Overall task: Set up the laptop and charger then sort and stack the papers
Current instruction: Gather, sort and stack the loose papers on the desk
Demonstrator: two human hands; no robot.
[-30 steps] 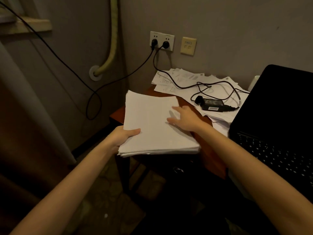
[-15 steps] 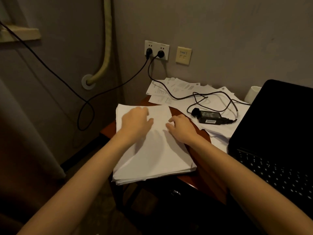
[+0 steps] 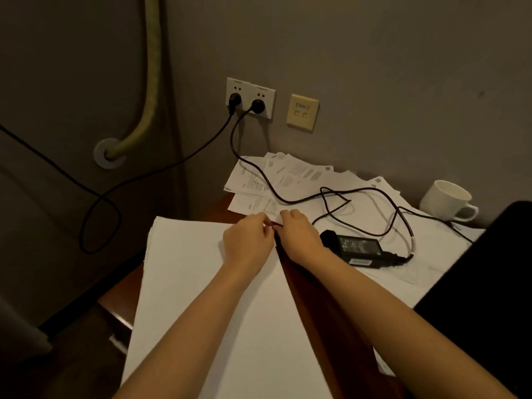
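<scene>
Your left hand [image 3: 248, 240] and right hand [image 3: 298, 236] meet knuckle to knuckle at the far right corner of the white paper stack [image 3: 201, 298], fingers curled in; each grip seems to pinch the edge of a printed sheet [image 3: 269, 208], though the fingertips are hidden. The stack lies flat on the brown bench [image 3: 316, 306]. Beyond it, loose printed papers [image 3: 293, 174] fan out under the black charger [image 3: 358, 249] and its cable [image 3: 374, 197], plugged into the wall socket [image 3: 250, 97]. A white mug [image 3: 446, 200] stands by the dark laptop [image 3: 489, 283].
</scene>
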